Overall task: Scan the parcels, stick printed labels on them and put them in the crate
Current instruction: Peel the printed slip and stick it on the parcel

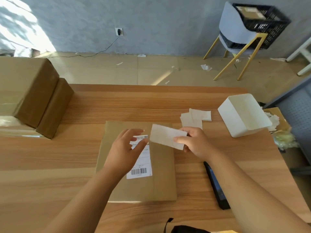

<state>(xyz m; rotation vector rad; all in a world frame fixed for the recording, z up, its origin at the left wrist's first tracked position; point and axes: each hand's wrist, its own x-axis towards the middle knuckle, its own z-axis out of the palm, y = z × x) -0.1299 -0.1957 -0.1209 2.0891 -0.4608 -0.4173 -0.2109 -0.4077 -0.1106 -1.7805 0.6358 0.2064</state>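
A flat brown parcel (pixel 159 174) lies in the middle of the wooden table (pixel 50 157), with a white barcode label (pixel 142 167) stuck on its top. My right hand (pixel 196 142) pinches a blank white label sheet (pixel 166 137) above the parcel's far right corner. My left hand (pixel 125 148) hovers over the stuck label, fingers spread and relaxed, its fingertips near the held sheet's left edge. A black crate (pixel 269 22) with a brown parcel inside sits on a grey chair at the far right.
Two stacked brown boxes (pixel 33 98) stand at the table's left end. Loose white label sheets (pixel 195 117) and a white open bin (pixel 244 115) lie at the right. A black handheld scanner (pixel 216 185) rests right of the parcel. Paper scraps litter the floor.
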